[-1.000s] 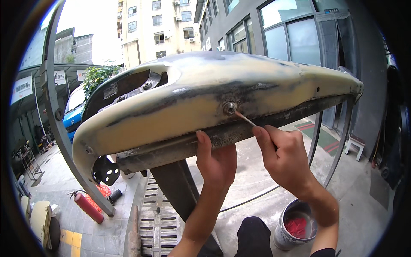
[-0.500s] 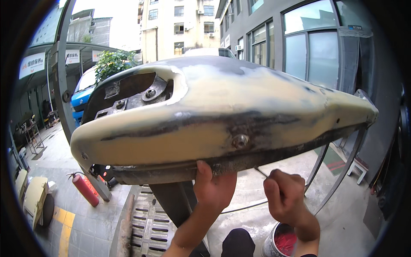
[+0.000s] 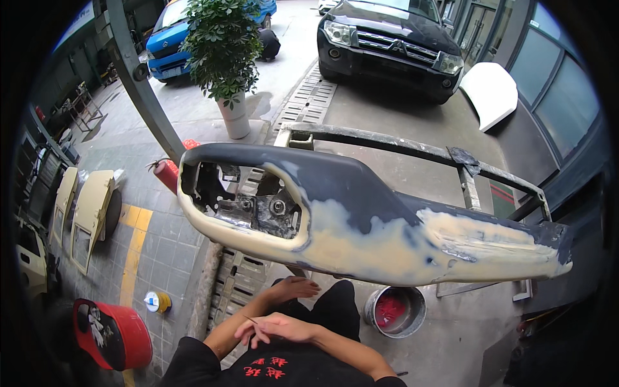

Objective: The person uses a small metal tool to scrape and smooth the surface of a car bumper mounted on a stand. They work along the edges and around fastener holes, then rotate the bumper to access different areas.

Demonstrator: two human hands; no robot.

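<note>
A black car bumper point(image 3: 361, 187) with beige filler smoothed over its front and lower side lies across a metal stand point(image 3: 387, 145). On its left is an oblong opening with bolted brackets point(image 3: 261, 208) inside. My left hand point(image 3: 294, 289) is below the bumper, apart from it, fingers stretched out and holding nothing. Nearer my body, my right hand point(image 3: 280, 327) crosses over my left forearm in front of my shirt. A thin dark stick point(image 3: 251, 318) pokes out at its fingers; the rest of it is hidden.
A metal bucket point(image 3: 418, 320) with red cloth-like stuff stands below the bumper. At left are a red bin point(image 3: 138, 345), a yellow can point(image 3: 157, 302), beige panels point(image 3: 90, 213) and a fire extinguisher point(image 3: 166, 174). A potted plant point(image 3: 235, 119) and a dark car point(image 3: 393, 48) stand beyond.
My view has tipped downward, showing the bumper's top. My left hand has let go of the bumper's lower edge, and my right hand has come back and left across my body.
</note>
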